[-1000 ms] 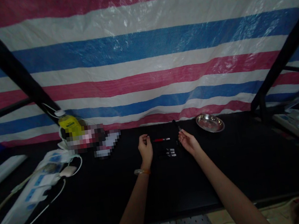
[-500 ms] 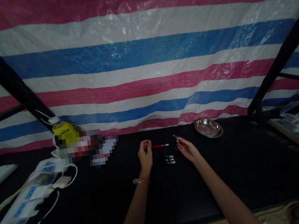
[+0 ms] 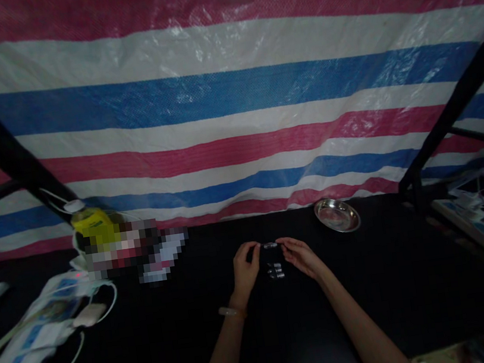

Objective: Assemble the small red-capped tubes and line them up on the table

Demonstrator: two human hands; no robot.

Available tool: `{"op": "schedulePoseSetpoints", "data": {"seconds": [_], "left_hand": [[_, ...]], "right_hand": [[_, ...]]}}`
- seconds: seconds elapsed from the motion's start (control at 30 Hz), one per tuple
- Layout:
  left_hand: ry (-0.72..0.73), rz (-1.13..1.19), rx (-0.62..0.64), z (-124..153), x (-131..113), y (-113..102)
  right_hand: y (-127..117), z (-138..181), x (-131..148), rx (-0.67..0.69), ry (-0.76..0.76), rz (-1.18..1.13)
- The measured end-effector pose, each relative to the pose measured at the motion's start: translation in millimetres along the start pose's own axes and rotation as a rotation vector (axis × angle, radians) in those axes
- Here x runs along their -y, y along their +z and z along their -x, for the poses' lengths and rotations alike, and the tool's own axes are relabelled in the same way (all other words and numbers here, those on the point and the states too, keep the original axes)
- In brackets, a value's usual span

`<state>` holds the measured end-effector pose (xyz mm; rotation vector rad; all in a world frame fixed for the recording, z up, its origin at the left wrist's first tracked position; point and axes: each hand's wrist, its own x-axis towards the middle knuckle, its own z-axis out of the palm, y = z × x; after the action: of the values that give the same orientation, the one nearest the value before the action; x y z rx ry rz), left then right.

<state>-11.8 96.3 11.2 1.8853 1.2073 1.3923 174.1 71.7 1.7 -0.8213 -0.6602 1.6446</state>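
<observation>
Together, my left hand (image 3: pixel 246 271) and right hand (image 3: pixel 300 255) meet over the middle of the table (image 3: pixel 166 348). Each grip pinches one end of a small silvery piece (image 3: pixel 270 245) between thumb and forefinger, the other fingers loosely curled. The piece sits level between my fingertips, just above the dark tabletop as far as the dim light lets me judge. Whether it is one part or two joined I cannot tell. It looks short, slim and metallic, catching a faint glint, a thing for fingertips and not for the whole palm.

By my reading the work is partway along. One piece is in hand, while two similar pieces (image 3: pixel 274 266) lie side by side on the table just below my fingers, untouched. A pale bangle (image 3: pixel 229 311) rings my left wrist. Farther out, a steel dish (image 3: pixel 337 215) stands near the back edge to the right. A yellow bottle (image 3: pixel 92 223) and a white power strip (image 3: pixel 31 349) with cables crowd the left, and a striped tarp (image 3: pixel 229 87) hangs behind.
</observation>
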Motion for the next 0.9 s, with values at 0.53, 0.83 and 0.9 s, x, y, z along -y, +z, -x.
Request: {"op": "schedulePoseSetpoints", "data": {"seconds": [0.53,0.83,0.9], "left_hand": [[-0.163,-0.167,0.151,-6,13,-12],[-0.097,-0.165,0.182,-5,16,-12],[-0.073,-0.153,0.188,-5,17,-12]], "right_hand": [[-17,-2,5,-0.351,-0.542,0.75],[-16,-1,1,-0.297,-0.574,0.922],[-16,-1,1,-0.299,-0.563,0.895]]}}
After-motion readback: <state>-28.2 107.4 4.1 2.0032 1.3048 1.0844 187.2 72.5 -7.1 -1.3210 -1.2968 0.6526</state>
